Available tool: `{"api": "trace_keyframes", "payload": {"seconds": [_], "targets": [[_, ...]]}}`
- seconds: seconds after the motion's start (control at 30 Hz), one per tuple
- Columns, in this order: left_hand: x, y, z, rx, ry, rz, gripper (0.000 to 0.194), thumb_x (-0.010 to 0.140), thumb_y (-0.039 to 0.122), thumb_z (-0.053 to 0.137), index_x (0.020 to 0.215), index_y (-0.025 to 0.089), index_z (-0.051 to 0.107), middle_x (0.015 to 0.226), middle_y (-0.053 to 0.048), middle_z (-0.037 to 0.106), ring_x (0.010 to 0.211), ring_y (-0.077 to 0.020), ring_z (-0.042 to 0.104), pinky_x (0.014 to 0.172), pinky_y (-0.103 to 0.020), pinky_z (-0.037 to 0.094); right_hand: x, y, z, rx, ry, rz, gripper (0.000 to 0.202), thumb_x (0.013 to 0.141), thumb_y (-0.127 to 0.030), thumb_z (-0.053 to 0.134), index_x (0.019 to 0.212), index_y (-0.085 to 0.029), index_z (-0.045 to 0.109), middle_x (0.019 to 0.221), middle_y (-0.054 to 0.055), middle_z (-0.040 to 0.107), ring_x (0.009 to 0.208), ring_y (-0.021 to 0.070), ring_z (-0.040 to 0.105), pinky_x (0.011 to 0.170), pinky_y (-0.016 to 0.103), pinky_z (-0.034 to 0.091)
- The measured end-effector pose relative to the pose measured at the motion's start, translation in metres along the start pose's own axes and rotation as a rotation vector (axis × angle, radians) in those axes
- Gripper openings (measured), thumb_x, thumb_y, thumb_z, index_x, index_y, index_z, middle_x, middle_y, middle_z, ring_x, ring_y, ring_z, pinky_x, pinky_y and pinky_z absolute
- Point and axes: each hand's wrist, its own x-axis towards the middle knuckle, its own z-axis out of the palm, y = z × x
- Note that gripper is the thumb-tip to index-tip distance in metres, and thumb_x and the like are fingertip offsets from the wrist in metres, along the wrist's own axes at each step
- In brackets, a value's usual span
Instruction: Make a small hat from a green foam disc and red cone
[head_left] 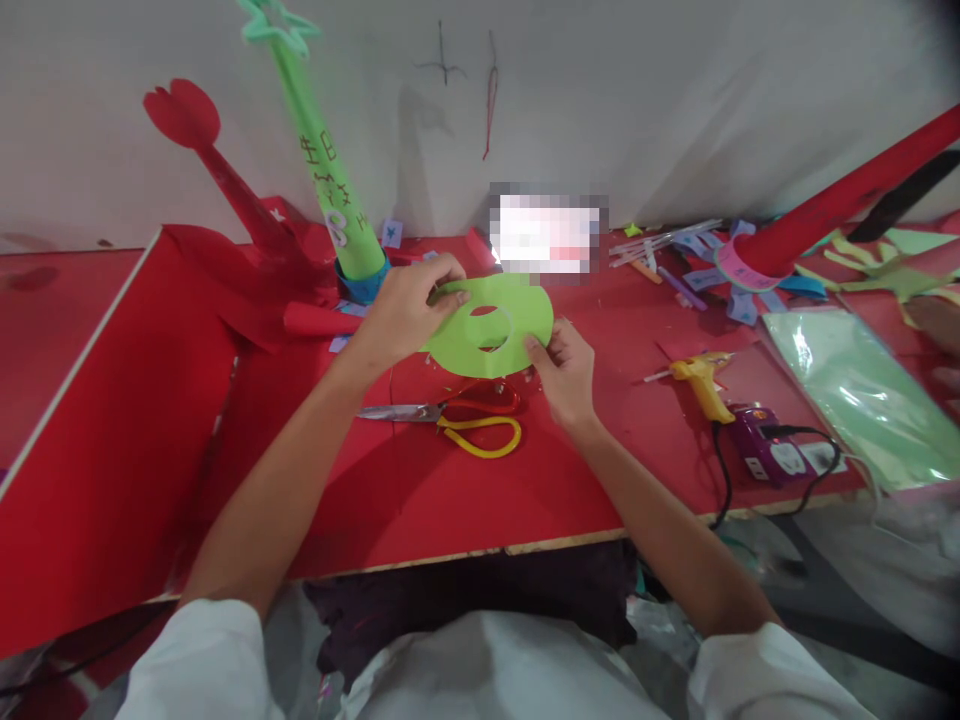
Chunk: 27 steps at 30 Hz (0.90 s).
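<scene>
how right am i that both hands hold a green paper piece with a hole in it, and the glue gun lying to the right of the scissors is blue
The glue gun is yellow, not blue, as the head view shows. It does lie right of the scissors, and the left hand and right hand do hold the holed green paper piece.

The scissors [437,412] lie on the table [450,510], beneath and before the paper ring [450,345] that the left hand [412,305] and right hand [571,370] hold. To the scissors' left stands the folded board [127,430]; behind them on the left, the star-topped tube [330,170] stands in a band [367,285]. Right of the scissors lie the glue gun [706,388], then the socket box [765,445], with the plastic-covered sheets [862,385] farthest right. Thin sticks [660,245] lie behind them on the right, near the wall [675,110].
</scene>
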Motion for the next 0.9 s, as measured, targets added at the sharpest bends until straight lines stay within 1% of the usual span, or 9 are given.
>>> {"api": "trace_keyframes", "payload": {"seconds": [0.1, 0.2, 0.27, 0.33, 0.43, 0.47, 0.5, 0.67, 0.9], "targets": [[0.001, 0.008, -0.002, 0.02, 0.021, 0.001, 0.009, 0.096, 0.029, 0.07, 0.094, 0.027, 0.062, 0.087, 0.0, 0.068, 0.078, -0.0185, 0.061, 0.075, -0.036, 0.046, -0.001, 0.0, 0.001, 0.021, 0.002, -0.011, 0.044, 0.093, -0.069, 0.072, 0.098, -0.027, 0.059, 0.077, -0.001, 0.06, 0.06, 0.0166, 0.052, 0.054, 0.034, 0.046], [-0.005, 0.028, -0.009, 0.074, 0.195, 0.034, 0.007, 0.101, 0.033, 0.066, 0.104, 0.028, 0.062, 0.109, -0.005, 0.071, 0.088, -0.0213, 0.064, 0.082, -0.039, 0.05, 0.002, 0.001, 0.0, -0.001, 0.049, -0.015, 0.043, 0.093, -0.067, 0.072, 0.098, -0.026, 0.06, 0.077, -0.001, 0.059, 0.061, 0.0162, 0.052, 0.054, 0.032, 0.046], [-0.016, 0.047, -0.012, 0.119, 0.244, 0.027, 0.013, 0.107, 0.039, 0.06, 0.101, 0.027, 0.061, 0.107, -0.006, 0.071, 0.088, -0.0213, 0.064, 0.08, -0.039, 0.051, 0.006, 0.001, -0.003, -0.026, 0.098, -0.024, 0.041, 0.093, -0.065, 0.072, 0.095, -0.026, 0.059, 0.077, -0.001, 0.058, 0.064, 0.0165, 0.052, 0.056, 0.031, 0.046], [-0.034, 0.064, -0.007, 0.202, 0.155, 0.062, 0.02, 0.111, 0.036, 0.054, 0.095, 0.025, 0.061, 0.093, -0.004, 0.071, 0.083, -0.0201, 0.066, 0.076, -0.037, 0.05, 0.01, 0.002, -0.005, -0.028, 0.142, -0.039, 0.039, 0.093, -0.063, 0.073, 0.093, -0.026, 0.059, 0.076, 0.0, 0.058, 0.067, 0.0172, 0.054, 0.058, 0.031, 0.046], [-0.068, 0.078, 0.018, 0.487, -0.283, 0.256, 0.015, 0.108, 0.028, 0.061, 0.096, 0.021, 0.068, 0.095, -0.005, 0.077, 0.088, -0.0232, 0.074, 0.073, -0.036, 0.052, 0.016, 0.007, -0.009, -0.031, 0.175, -0.058, 0.038, 0.094, -0.061, 0.072, 0.089, -0.026, 0.057, 0.075, -0.001, 0.056, 0.069, 0.0181, 0.055, 0.058, 0.032, 0.048], [-0.078, 0.079, 0.029, 0.59, -0.385, 0.299, 0.01, 0.106, 0.024, 0.063, 0.106, 0.019, 0.072, 0.104, -0.008, 0.079, 0.096, -0.0259, 0.076, 0.079, -0.037, 0.055, 0.018, 0.01, -0.01, -0.04, 0.17, -0.066, 0.039, 0.094, -0.062, 0.071, 0.089, -0.026, 0.057, 0.074, -0.001, 0.055, 0.068, 0.018, 0.055, 0.058, 0.031, 0.048], [-0.087, 0.079, 0.04, 0.674, -0.439, 0.331, 0.02, 0.104, 0.019, 0.064, 0.123, 0.017, 0.072, 0.117, -0.01, 0.08, 0.104, -0.0272, 0.078, 0.085, -0.039, 0.058, 0.019, 0.014, -0.011, -0.044, 0.157, -0.073, 0.04, 0.094, -0.063, 0.071, 0.088, -0.026, 0.057, 0.073, -0.001, 0.055, 0.067, 0.0177, 0.055, 0.057, 0.031, 0.048], [-0.11, 0.073, 0.074, 0.941, -0.483, 0.413, 0.037, 0.106, 0.009, 0.052, 0.139, 0.004, 0.068, 0.127, -0.018, 0.08, 0.111, -0.0278, 0.079, 0.099, -0.041, 0.06, 0.026, 0.032, -0.017, 0.035, 0.086, -0.055, 0.048, 0.09, -0.07, 0.075, 0.088, -0.026, 0.057, 0.068, -0.004, 0.056, 0.053, 0.0136, 0.051, 0.046, 0.029, 0.046], [-0.115, 0.071, 0.066, 0.949, -0.47, 0.539, 0.033, 0.104, 0.007, 0.051, 0.131, 0.003, 0.069, 0.109, -0.014, 0.08, 0.096, -0.0259, 0.078, 0.085, -0.039, 0.058, 0.03, 0.04, -0.022, 0.11, 0.164, -0.07, 0.041, 0.089, -0.061, 0.08, 0.089, -0.025, 0.061, 0.068, -0.004, 0.059, 0.053, 0.013, 0.053, 0.045, 0.028, 0.047]]}}
